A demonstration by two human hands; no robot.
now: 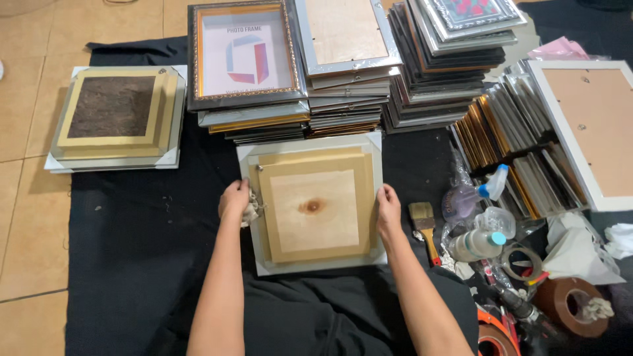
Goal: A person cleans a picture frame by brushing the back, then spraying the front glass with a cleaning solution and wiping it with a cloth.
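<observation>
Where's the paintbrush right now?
The paintbrush lies on the black cloth just right of the right hand, beside the spray bottle.

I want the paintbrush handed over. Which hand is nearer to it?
Right. The right hand grips the frame's right edge beside the paintbrush; the left hand is across the frame.

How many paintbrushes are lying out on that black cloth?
1. The paintbrush lies on the black cloth just right of the right hand, beside the spray bottles. Others may be hidden in the clutter.
</observation>
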